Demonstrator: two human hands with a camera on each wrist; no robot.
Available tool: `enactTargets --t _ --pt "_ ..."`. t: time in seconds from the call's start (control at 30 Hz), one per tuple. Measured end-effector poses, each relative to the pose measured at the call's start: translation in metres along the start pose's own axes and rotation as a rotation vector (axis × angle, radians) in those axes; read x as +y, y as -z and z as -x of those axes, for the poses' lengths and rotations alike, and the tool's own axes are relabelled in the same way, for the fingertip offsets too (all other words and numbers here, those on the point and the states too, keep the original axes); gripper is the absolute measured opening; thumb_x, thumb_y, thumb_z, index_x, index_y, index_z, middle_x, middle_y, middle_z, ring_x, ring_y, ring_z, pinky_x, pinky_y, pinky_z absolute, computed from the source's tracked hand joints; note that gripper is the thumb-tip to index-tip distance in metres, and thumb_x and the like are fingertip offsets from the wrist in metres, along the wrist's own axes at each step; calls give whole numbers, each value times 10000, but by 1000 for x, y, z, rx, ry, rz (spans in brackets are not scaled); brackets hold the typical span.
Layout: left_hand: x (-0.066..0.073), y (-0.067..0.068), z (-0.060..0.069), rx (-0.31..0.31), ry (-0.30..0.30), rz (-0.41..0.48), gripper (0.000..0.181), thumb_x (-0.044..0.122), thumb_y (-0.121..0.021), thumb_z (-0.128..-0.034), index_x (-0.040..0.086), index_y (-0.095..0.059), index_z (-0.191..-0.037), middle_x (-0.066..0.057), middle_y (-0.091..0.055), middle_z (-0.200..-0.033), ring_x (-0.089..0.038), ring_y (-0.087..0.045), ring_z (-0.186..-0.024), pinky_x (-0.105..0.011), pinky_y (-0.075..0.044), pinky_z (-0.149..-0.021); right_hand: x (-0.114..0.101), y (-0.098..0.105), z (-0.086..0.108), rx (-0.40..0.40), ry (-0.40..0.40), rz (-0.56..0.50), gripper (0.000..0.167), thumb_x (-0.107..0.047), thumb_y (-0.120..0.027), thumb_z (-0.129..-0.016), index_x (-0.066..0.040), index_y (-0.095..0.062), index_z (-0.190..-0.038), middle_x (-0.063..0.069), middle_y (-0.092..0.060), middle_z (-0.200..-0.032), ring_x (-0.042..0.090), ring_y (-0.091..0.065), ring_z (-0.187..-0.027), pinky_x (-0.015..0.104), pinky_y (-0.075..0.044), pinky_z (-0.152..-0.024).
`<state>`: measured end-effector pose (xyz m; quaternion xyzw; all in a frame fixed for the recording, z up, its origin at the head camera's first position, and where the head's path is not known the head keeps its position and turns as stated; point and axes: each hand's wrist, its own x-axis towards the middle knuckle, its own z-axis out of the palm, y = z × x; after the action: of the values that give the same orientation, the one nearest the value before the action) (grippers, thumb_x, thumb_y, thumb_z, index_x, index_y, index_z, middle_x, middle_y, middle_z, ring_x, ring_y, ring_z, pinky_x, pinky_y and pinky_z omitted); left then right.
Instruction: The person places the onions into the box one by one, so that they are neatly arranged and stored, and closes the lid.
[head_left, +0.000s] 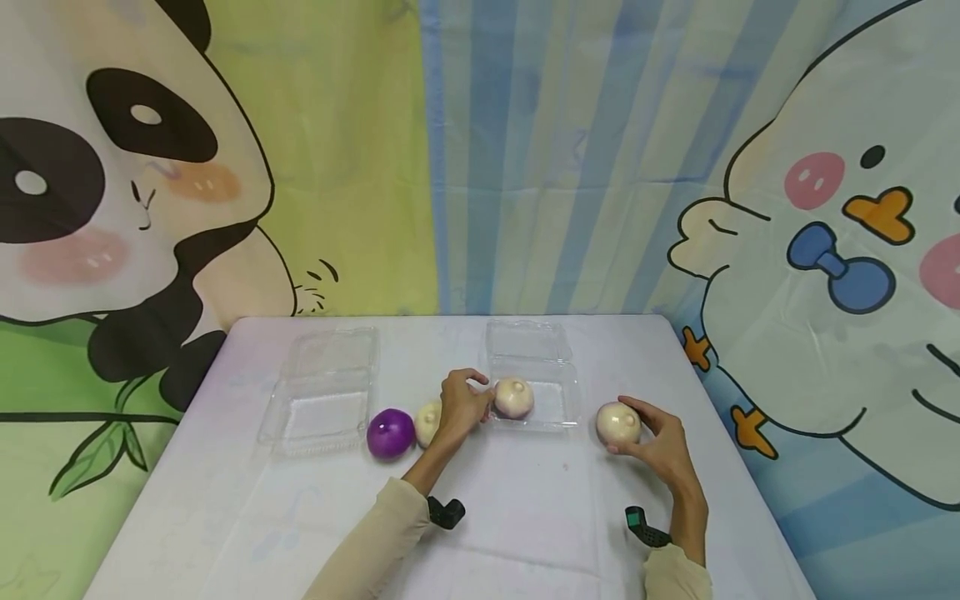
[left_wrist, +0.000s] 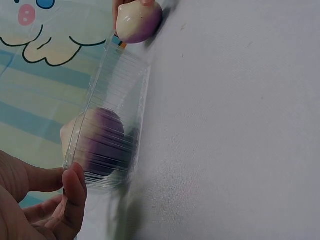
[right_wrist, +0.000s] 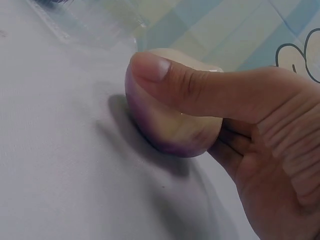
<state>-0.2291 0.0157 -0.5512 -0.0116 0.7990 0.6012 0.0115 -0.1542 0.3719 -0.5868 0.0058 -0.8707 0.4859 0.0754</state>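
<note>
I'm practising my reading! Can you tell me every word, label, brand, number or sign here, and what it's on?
No words, brands, numbers or signs can be read.
Curtain: only pictures and stripes.
Onion in the right hand, and box pinched by the left hand: no label visible.
Right wrist camera: its green patch is too small to read.

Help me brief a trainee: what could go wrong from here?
The shiny pale vegetable in the right hand might slip and roll. The left hand pinches a clear container by its thin rim, which might bend. The purple vegetable sits loose on the table and could roll if bumped.
</note>
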Motion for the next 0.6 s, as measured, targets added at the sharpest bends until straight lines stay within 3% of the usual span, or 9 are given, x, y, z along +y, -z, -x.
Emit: enactTargets --t 0.13,0.4,0.6 --pt "0 -1 0 -1 -3 0 224 -25 -774 -942 -106 -720 -1144 -203 -746 -664 -99 -606 -404 -225 -500 -426 2 -1 1 9 10 -2 845 -129 -1039 -718 -51 -665 -1472 232 -653 -1528 469 -565 -1468 724 -339 -1261" --pt "-2 -2 -1 -1 -15 -2 220 -27 -781 -940 -106 -721 -1137 -210 -748 -665 -252 -695 -455 -233 -506 -420 1 -1 0 20 17 -8 822 -121 -1035 -722 -62 -679 -1460 217 -676 -1505 465 -582 -1445 716 -352 -1256" --pt "0 -2 -1 -2 -1 -1 212 -25 -784 -941 -99 -724 -1130 -203 -750 -665 -160 -650 -423 -229 -503 -416 -1 -4 -2 20 32 -21 790 -126 -1036 -723 -70 -700 -1436 205 -697 -1479 458 -598 -1414 744 -357 -1242"
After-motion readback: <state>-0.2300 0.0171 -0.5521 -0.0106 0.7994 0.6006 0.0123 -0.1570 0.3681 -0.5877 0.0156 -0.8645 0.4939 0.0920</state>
